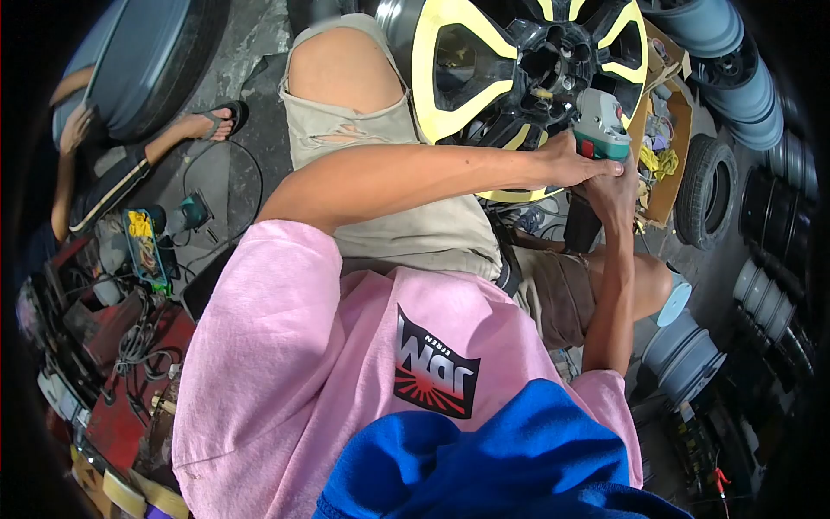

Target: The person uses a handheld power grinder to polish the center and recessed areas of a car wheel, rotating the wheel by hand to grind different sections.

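1. We had the power tool (pixel 603 125) over the yellow-and-black wheel (pixel 532 65), just beside the hub; couldn't tell if its working end touched metal.
2. Our left hand (pixel 562 163) was wrapped round the tool's near end; our right hand (pixel 616 192) gripped there too, w/ most fingers hidden.
3. Tool: prob. fairly heavy for its size, hard & stiff, casing maybe a bit slick if dusty. Best hold, we judged: handle + body, both hands, well clear of the working end.
4. Wheel: rigid, prob. heavier; rim or spokes gave the best grip, tho the yellow finish might scratch.
5. Writing: we read "JDM" & a smaller "EFREN" on the print (pixel 437 372) of our pink shirt (pixel 277 381). Tool's markings = too small to read.
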Action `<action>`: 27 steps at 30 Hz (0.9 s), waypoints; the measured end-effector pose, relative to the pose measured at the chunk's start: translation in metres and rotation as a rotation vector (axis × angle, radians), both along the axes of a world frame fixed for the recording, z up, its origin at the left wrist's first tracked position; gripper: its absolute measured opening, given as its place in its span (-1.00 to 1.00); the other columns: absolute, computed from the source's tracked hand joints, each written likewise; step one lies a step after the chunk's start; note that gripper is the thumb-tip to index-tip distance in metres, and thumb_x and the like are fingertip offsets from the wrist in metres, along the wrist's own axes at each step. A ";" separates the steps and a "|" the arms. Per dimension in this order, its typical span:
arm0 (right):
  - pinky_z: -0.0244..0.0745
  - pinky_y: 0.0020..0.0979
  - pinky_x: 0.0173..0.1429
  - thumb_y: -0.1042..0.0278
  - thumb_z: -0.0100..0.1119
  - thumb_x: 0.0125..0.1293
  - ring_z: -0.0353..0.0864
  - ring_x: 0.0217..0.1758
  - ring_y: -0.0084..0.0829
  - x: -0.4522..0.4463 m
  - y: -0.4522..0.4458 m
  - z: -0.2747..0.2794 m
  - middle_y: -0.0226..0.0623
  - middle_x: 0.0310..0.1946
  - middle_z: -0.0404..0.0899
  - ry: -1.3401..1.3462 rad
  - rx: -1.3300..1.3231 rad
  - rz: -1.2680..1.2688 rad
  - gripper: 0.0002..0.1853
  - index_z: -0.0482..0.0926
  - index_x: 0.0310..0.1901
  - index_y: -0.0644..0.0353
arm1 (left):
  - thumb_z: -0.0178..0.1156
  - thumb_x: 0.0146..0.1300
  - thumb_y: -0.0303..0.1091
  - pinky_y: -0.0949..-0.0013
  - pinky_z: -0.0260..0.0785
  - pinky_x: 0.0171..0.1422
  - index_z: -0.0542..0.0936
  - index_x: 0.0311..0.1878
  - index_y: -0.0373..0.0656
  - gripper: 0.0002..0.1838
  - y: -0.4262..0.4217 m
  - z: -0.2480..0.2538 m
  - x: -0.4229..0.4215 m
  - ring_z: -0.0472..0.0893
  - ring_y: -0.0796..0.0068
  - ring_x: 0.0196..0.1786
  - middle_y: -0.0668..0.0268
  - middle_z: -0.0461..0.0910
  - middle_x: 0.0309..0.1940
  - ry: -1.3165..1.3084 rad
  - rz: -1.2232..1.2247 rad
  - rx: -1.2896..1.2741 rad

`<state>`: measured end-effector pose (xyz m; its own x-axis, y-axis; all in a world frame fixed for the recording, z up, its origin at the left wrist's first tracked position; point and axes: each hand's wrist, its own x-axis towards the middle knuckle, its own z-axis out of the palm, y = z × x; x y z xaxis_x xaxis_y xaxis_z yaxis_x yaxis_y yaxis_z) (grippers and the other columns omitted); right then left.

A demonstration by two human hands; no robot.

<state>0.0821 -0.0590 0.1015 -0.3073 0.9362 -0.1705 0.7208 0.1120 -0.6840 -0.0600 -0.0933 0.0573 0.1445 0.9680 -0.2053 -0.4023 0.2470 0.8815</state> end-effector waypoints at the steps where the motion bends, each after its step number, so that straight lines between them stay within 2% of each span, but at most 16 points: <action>1: 0.63 -0.30 0.11 0.35 0.46 0.22 0.72 -0.01 -0.40 -0.001 -0.001 0.002 -0.14 -0.01 0.74 -0.046 0.030 -0.005 -0.45 0.50 0.22 0.30 | 0.51 0.23 0.10 0.27 0.43 0.38 0.56 0.38 -0.06 -0.26 0.002 0.000 -0.002 0.59 0.38 0.27 0.19 0.64 0.24 0.010 -0.051 0.001; 2: 0.63 -0.29 0.11 0.36 0.45 0.23 0.72 -0.01 -0.40 -0.002 -0.001 0.003 -0.15 -0.01 0.74 -0.092 0.061 -0.012 -0.45 0.50 0.23 0.29 | 0.50 0.25 0.13 0.27 0.41 0.41 0.51 0.43 -0.09 -0.22 0.004 0.000 -0.004 0.55 0.41 0.32 0.20 0.60 0.29 0.020 -0.103 0.003; 7: 0.63 -0.30 0.10 0.36 0.43 0.25 0.72 -0.02 -0.41 0.012 0.009 -0.017 -0.16 -0.01 0.74 -0.062 0.059 -0.059 -0.46 0.50 0.23 0.30 | 0.49 0.25 0.13 0.28 0.43 0.37 0.53 0.40 -0.11 -0.23 0.013 -0.007 -0.003 0.58 0.42 0.28 0.18 0.64 0.24 -0.034 -0.208 -0.037; 9: 0.64 -0.30 0.09 0.36 0.43 0.26 0.72 -0.02 -0.41 0.010 0.008 -0.015 -0.15 -0.01 0.74 -0.044 0.052 -0.046 -0.46 0.50 0.24 0.30 | 0.49 0.24 0.14 0.27 0.43 0.38 0.53 0.38 -0.18 -0.21 0.010 -0.008 0.002 0.59 0.38 0.28 0.14 0.64 0.24 -0.018 -0.094 0.043; 11: 0.64 -0.31 0.06 0.32 0.58 0.10 0.74 -0.05 -0.37 0.004 0.000 -0.007 -0.08 -0.06 0.76 0.015 0.036 -0.040 -0.39 0.50 0.12 0.37 | 0.50 0.24 0.13 0.26 0.42 0.39 0.52 0.39 -0.19 -0.21 0.005 -0.010 0.005 0.59 0.36 0.28 0.13 0.63 0.24 0.048 -0.074 0.020; 13: 0.64 -0.32 0.07 0.33 0.58 0.10 0.73 -0.05 -0.39 0.010 0.003 -0.017 -0.09 -0.05 0.75 0.053 0.000 -0.036 -0.38 0.49 0.14 0.37 | 0.50 0.24 0.12 0.25 0.41 0.41 0.51 0.39 -0.19 -0.20 -0.001 -0.002 0.002 0.59 0.34 0.28 0.12 0.63 0.25 0.115 -0.054 -0.003; 15: 0.64 -0.33 0.07 0.33 0.58 0.10 0.72 -0.04 -0.40 0.014 0.003 -0.020 -0.10 -0.03 0.75 0.088 -0.034 -0.035 -0.37 0.48 0.16 0.37 | 0.55 0.11 0.13 0.24 0.45 0.39 0.55 0.37 -0.15 -0.16 -0.004 0.004 0.000 0.61 0.27 0.30 0.09 0.64 0.23 0.097 -0.037 -0.063; 16: 0.63 -0.32 0.09 0.33 0.58 0.10 0.72 -0.04 -0.39 0.014 0.003 -0.019 -0.09 -0.03 0.75 0.080 -0.037 -0.034 -0.36 0.48 0.16 0.37 | 0.55 0.11 0.13 0.24 0.45 0.39 0.55 0.37 -0.15 -0.16 -0.004 0.001 0.003 0.61 0.27 0.30 0.09 0.64 0.23 0.097 -0.039 -0.064; 18: 0.63 -0.32 0.10 0.33 0.58 0.10 0.72 -0.03 -0.39 0.013 0.002 -0.019 -0.09 -0.02 0.75 0.072 -0.039 -0.035 -0.36 0.48 0.17 0.37 | 0.49 0.24 0.10 0.22 0.40 0.44 0.51 0.42 -0.12 -0.22 -0.005 -0.003 0.008 0.58 0.30 0.32 0.14 0.61 0.27 0.154 -0.006 -0.083; 21: 0.64 -0.29 0.10 0.30 0.59 0.08 0.76 -0.03 -0.32 0.011 0.003 -0.020 -0.04 -0.05 0.76 0.107 0.021 -0.047 -0.34 0.48 0.17 0.38 | 0.48 0.24 0.11 0.22 0.39 0.44 0.50 0.42 -0.17 -0.20 0.003 -0.007 0.006 0.57 0.30 0.33 0.11 0.61 0.27 0.032 -0.064 -0.028; 23: 0.65 -0.24 0.09 0.27 0.59 0.06 0.80 -0.03 -0.21 0.011 0.011 -0.019 0.05 -0.10 0.76 -0.037 0.077 -0.062 -0.32 0.47 0.15 0.40 | 0.48 0.24 0.12 0.22 0.39 0.44 0.50 0.42 -0.18 -0.19 0.010 -0.003 0.002 0.57 0.30 0.33 0.11 0.61 0.27 0.011 -0.068 -0.026; 27: 0.67 -0.21 0.07 0.25 0.60 0.05 0.82 -0.02 -0.11 -0.001 0.020 -0.007 0.12 -0.12 0.76 -0.130 0.134 -0.086 -0.32 0.47 0.13 0.41 | 0.49 0.22 0.14 0.23 0.39 0.44 0.50 0.43 -0.16 -0.16 0.026 -0.008 -0.001 0.56 0.32 0.34 0.12 0.60 0.28 -0.048 -0.104 -0.001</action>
<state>0.0807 -0.0394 0.0943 -0.2089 0.9750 -0.0761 0.8131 0.1299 -0.5674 -0.0613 -0.0678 0.0492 0.2535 0.9470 -0.1971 -0.4159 0.2907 0.8617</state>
